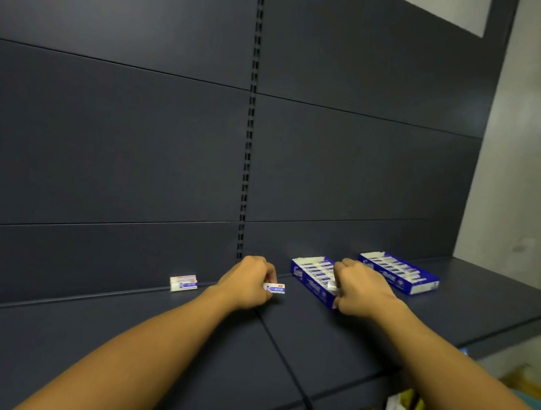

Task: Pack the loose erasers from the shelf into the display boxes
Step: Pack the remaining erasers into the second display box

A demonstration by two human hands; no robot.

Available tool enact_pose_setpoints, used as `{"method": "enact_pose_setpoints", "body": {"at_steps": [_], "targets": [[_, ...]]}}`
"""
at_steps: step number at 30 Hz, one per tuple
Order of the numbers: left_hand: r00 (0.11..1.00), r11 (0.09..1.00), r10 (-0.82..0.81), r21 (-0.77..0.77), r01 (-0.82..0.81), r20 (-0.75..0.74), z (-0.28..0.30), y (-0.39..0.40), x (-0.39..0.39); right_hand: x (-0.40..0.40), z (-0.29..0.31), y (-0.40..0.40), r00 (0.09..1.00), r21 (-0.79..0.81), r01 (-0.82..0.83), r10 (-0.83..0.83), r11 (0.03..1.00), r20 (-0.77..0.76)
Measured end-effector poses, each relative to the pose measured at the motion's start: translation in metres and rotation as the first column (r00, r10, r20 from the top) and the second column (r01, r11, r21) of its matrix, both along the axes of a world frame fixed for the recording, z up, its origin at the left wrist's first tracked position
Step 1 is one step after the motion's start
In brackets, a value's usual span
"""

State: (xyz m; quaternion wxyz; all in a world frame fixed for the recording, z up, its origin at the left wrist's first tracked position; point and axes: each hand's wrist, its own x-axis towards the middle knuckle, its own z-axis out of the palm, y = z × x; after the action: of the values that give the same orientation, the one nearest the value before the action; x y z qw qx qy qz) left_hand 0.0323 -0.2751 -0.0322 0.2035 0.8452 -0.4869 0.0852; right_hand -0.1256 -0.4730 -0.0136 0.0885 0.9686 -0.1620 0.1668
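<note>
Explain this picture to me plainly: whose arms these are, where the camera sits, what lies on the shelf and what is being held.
There is no machine here. The arms belong to a person wearing a camera on the head, looking forward and down at a dark shelf. The left hand pinches one eraser. The right hand holds another eraser at the near display box, which has erasers in rows. A second display box sits farther right. Loose erasers lie to the left, by the back panel.

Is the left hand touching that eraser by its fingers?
Touching: the head view shows the left hand pinching the eraser between its fingertips on the shelf.
</note>
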Motion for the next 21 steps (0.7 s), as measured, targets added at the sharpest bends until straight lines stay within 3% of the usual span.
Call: {"method": "enact_pose_setpoints", "body": {"at_steps": [12, 21], "targets": [[1.0, 0.999, 0.016, -0.05, -0.015, 0.017, 0.001, -0.11, -0.075, -0.094, -0.005, -0.104, 0.997, 0.032, 0.081, -0.08, 0.996, -0.023], [0.997, 0.997, 0.063, -0.054, -0.06, 0.047, 0.001, -0.182, -0.139, -0.155, -0.006, -0.169, 1.0, 0.054, 0.015, -0.014, 0.998, -0.019]]}}
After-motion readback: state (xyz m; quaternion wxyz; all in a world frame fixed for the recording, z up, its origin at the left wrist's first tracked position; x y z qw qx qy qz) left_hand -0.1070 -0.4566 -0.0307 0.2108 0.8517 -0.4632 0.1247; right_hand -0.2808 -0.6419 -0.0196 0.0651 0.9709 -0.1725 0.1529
